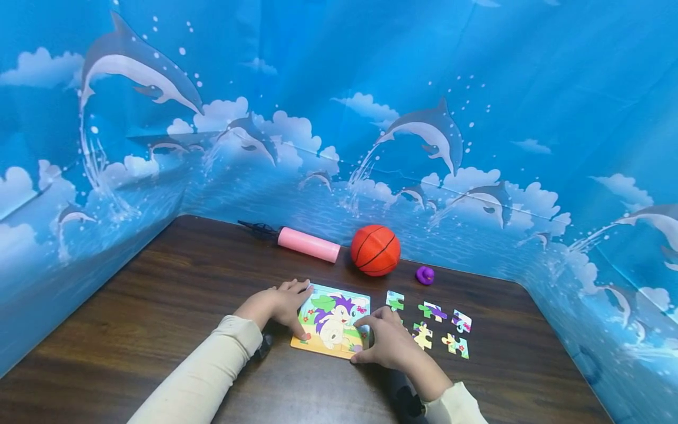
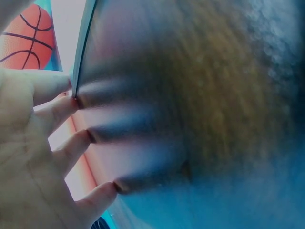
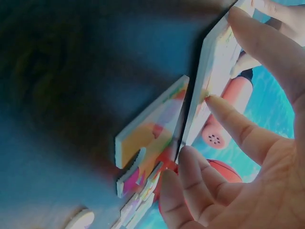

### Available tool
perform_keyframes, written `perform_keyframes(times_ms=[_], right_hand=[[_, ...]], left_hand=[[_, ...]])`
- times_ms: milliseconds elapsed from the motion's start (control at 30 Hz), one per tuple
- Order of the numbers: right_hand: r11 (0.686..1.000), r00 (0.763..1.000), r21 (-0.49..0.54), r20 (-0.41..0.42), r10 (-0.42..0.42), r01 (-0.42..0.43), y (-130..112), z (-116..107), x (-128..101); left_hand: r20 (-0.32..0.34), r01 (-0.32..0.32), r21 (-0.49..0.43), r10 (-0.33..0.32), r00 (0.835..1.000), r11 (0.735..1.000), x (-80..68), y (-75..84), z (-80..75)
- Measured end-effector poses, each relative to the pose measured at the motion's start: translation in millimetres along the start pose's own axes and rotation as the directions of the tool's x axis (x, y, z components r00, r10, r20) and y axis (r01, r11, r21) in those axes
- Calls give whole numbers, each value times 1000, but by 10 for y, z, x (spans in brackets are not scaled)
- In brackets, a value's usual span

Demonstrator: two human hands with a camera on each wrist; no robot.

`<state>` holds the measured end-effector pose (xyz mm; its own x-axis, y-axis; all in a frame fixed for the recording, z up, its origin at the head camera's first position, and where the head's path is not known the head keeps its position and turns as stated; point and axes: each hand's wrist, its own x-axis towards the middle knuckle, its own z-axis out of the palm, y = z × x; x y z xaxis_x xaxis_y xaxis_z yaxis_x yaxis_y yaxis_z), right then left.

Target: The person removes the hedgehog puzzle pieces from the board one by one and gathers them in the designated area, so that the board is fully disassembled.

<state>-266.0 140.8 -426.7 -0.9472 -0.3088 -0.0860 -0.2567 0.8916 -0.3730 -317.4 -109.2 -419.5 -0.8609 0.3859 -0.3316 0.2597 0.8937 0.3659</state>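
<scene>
Head cam: we look fwd and down over the counter (image 1: 159,306). Wrist cams sit very close, low at counter level, sideways. All three share the puzzle board (image 1: 331,323) and basketball (image 1: 375,249).

No words, numbers, labels or brand marks can be read in any view. The puzzle board (image 1: 331,323) at lower centre of the head view carries only a cartoon picture, and the backdrop (image 1: 477,118) shows dolphins and clouds.
</scene>
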Motion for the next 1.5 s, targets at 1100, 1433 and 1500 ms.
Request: perform_keyframes(times_ms=[1100, 1433, 1500], right_hand=[[863, 999, 504, -47, 4, 20, 105, -75, -41], [799, 999, 601, -29, 21, 0, 177, -20, -31], [782, 999, 624, -35, 32, -3, 182, -31, -43]], left_hand=[[25, 13, -2, -13, 1000, 1000, 31, 5, 4], [23, 12, 4, -12, 1000, 1000, 142, -66, 57], [13, 13, -3, -13, 1000, 1000, 176, -89, 82]])
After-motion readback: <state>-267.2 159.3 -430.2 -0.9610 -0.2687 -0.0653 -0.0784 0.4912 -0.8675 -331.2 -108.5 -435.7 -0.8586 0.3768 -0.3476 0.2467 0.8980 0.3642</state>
